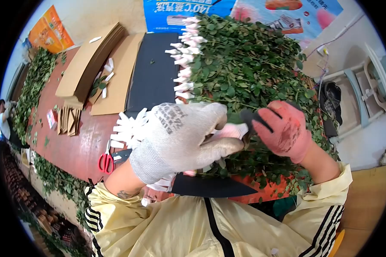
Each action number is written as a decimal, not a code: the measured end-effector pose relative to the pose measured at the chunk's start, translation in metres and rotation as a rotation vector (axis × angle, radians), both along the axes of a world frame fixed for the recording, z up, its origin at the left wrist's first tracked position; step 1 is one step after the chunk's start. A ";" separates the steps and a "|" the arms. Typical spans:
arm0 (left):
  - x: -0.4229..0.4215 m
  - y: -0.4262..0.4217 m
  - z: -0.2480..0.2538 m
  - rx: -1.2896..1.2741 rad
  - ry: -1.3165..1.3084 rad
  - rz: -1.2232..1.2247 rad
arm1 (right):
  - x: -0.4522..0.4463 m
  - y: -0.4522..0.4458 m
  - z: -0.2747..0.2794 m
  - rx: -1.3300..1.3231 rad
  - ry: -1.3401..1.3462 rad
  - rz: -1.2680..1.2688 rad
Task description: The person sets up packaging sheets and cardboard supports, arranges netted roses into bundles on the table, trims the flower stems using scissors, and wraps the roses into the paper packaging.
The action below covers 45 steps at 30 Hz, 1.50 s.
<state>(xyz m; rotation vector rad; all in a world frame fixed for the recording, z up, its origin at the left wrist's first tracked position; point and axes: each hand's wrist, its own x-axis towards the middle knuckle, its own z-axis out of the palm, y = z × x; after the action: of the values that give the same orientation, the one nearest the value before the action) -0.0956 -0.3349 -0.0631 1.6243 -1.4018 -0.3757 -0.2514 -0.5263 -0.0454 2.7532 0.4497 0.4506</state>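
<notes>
My left hand [184, 132], in a grey knitted glove with dark print, is closed around a pink-and-white wrapped flower head [229, 131], which shows between thumb and fingers. Just right of it, my right hand [283, 127], in a red glove with black fingertips, is curled with its fingertips by the flower's green leaves; what they pinch is hidden. Beyond both hands lies a big heap of leafy stems [240, 64]. Along its left side, several flower heads in white sleeves [185, 73] point left. Loose white sleeves [131, 126] are piled beside my left wrist.
Red-handled scissors [107, 160] lie on the reddish table [83, 147], left of my forearm. Farther back are stacked cardboard sheets [88, 64] and a black board [152, 70]. A dark flat piece [214, 186] lies near my body. At right stands a pale chair [358, 92].
</notes>
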 end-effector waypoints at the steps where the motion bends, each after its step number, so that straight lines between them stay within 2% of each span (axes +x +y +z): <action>1: 0.003 0.002 0.000 -0.004 -0.123 0.002 | 0.004 -0.002 0.000 -0.018 -0.034 0.002; 2: 0.004 0.004 0.000 -0.008 -0.247 0.000 | 0.006 -0.004 0.000 -0.037 -0.068 0.001; 4: 0.004 0.005 -0.005 -0.009 -0.254 0.016 | 0.008 -0.007 -0.002 -0.055 -0.040 -0.003; 6: 0.003 0.002 -0.013 -0.080 -0.438 0.109 | 0.010 -0.010 -0.005 -0.050 -0.063 0.046; 10: 0.008 0.006 -0.019 -0.253 -0.338 0.121 | 0.010 -0.016 -0.007 -0.067 -0.128 0.013; 14: 0.016 0.018 -0.020 -0.249 -0.386 0.048 | 0.003 -0.014 -0.006 -0.022 -0.160 0.051; 17: 0.019 0.030 -0.021 -0.350 -0.384 0.084 | -0.001 -0.018 0.000 0.019 -0.213 0.056; 18: 0.026 0.038 -0.034 -0.444 -0.398 0.169 | -0.003 -0.025 -0.003 0.028 -0.237 0.048; 19: 0.035 0.055 -0.040 -0.464 -0.463 0.383 | -0.009 -0.037 -0.001 0.014 -0.269 -0.085; 20: 0.046 0.072 -0.053 -0.407 -0.017 0.500 | -0.015 -0.046 -0.003 -0.013 -0.278 -0.094; 21: 0.060 0.083 -0.056 -0.255 0.194 0.516 | -0.022 -0.053 -0.005 0.066 -0.372 -0.115; 23: 0.079 0.081 -0.076 -0.017 0.254 0.598 | -0.033 -0.055 0.004 0.183 -0.443 -0.119; 24: 0.087 0.080 -0.091 -0.029 0.263 0.585 | -0.037 -0.057 0.000 0.148 -0.521 -0.087; 26: 0.100 0.080 -0.125 0.145 0.058 0.556 | -0.045 -0.065 -0.008 0.212 -0.487 -0.094; 27: 0.104 0.081 -0.135 0.148 -0.011 0.591 | -0.046 -0.059 -0.004 0.160 -0.525 -0.097; 28: 0.107 0.081 -0.142 0.139 -0.009 0.580 | -0.047 -0.059 -0.004 0.148 -0.527 -0.106; 30: 0.110 0.085 -0.156 0.234 0.218 0.685 | -0.054 -0.060 -0.006 0.149 -0.572 -0.098; 31: 0.122 0.094 -0.172 0.387 0.224 0.672 | -0.061 -0.061 -0.001 0.126 -0.470 -0.116; 32: 0.126 0.100 -0.187 0.390 0.224 0.663 | -0.065 -0.063 0.000 0.124 -0.468 -0.125; 34: 0.125 0.107 -0.204 0.477 -0.261 0.791 | -0.073 -0.066 -0.001 0.135 -0.471 -0.102; 36: 0.120 0.118 -0.201 0.429 -0.255 0.820 | -0.096 -0.090 0.002 -0.030 -0.533 -0.028; 37: 0.111 0.118 -0.185 0.331 -0.260 0.787 | -0.115 -0.083 0.020 -0.026 -0.424 -0.495; 38: 0.095 0.119 -0.168 0.232 -0.182 0.722 | -0.127 -0.085 0.029 0.017 -0.437 -0.634; 39: 0.075 0.113 -0.136 0.253 -0.072 0.561 | -0.135 -0.084 0.033 0.097 -0.474 -0.669; 41: 0.050 0.112 -0.119 0.310 0.237 0.147 | -0.144 -0.070 0.029 0.329 -0.507 -0.691; 42: 0.041 0.106 -0.131 0.278 0.281 -0.038 | -0.146 -0.055 0.022 0.483 -0.503 -0.677; 43: 0.029 0.092 -0.135 0.175 0.069 -0.144 | -0.146 -0.036 0.010 0.684 -0.475 -0.640; 45: 0.006 0.058 -0.142 0.466 -0.017 -0.177 | -0.129 -0.004 -0.016 1.293 -0.256 -0.519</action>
<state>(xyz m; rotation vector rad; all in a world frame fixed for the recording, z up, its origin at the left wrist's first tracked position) -0.0896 -0.2771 -0.2050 1.8747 -1.5548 -0.8442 -0.3806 -0.5308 -0.0617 3.6323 -0.9555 1.2431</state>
